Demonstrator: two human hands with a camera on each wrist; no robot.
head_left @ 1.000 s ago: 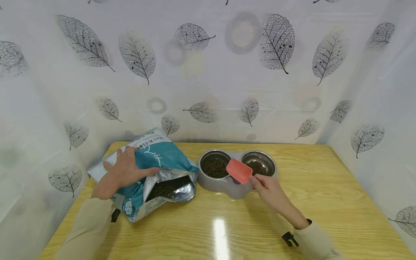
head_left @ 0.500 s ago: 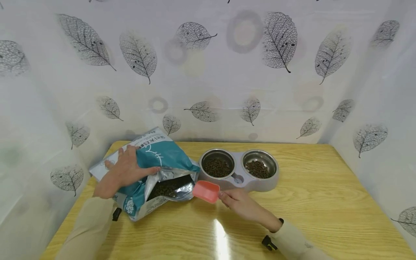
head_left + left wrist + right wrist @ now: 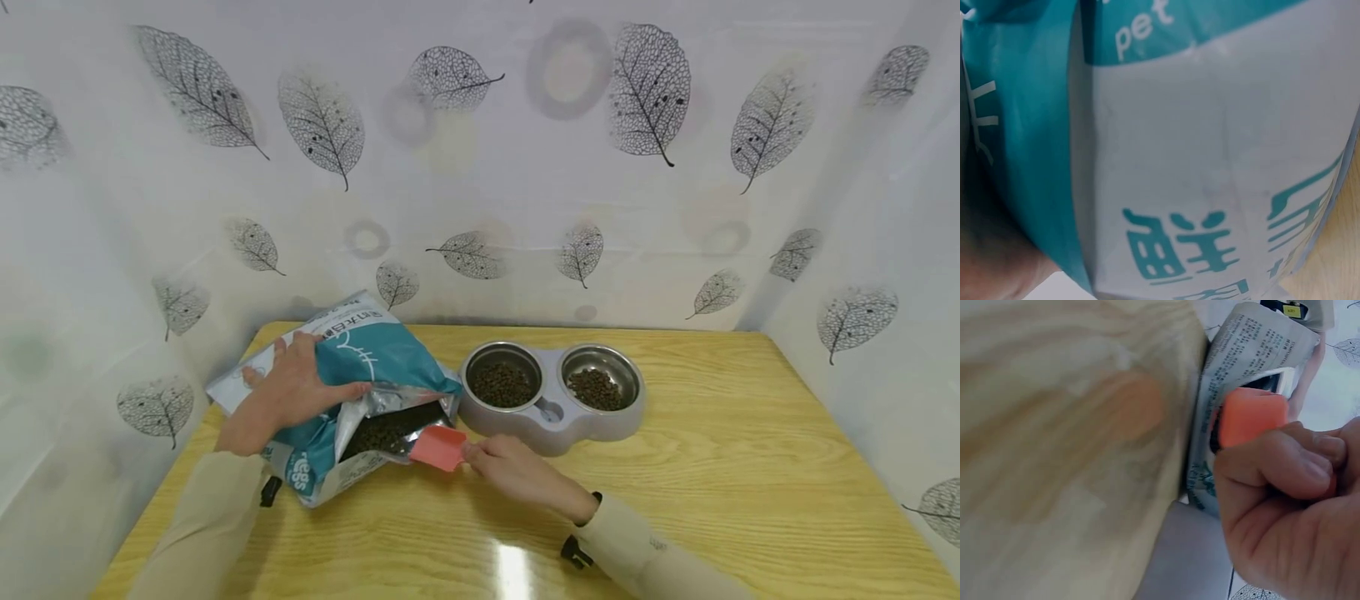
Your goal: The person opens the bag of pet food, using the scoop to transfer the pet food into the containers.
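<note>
My right hand (image 3: 517,473) grips the scoop (image 3: 438,448) by its handle, fingers curled in tight, as the right wrist view shows. The bag (image 3: 390,342) lies on its side with its mouth turned toward me and to the right, and the scoop is at the right end of that mouth, its front edge over the near lip. Whether it touches the foil I can't tell. No kibble shows in it.

The line that matters runs from my knuckles along the handle: the scoop's long axis points left and slightly away from me, straight at the bag's opening. The loose kibble (image 3: 378,435) sits past the scoop's front edge, further left and deeper inside the bag. My right hand itself is outside the bag, to the right of its mouth.

My left hand (image 3: 292,392) rests on top of the bag, fingers spread, curled round nothing, with the thumb stretched along the mouth's upper edge. How hard it presses, I can't tell.

Right of the bag, close beside it, is the grey stand (image 3: 517,427). The near bowl (image 3: 504,357) and the far bowl (image 3: 600,358), counted from the bag, each have some kibble in the bottom.
</note>
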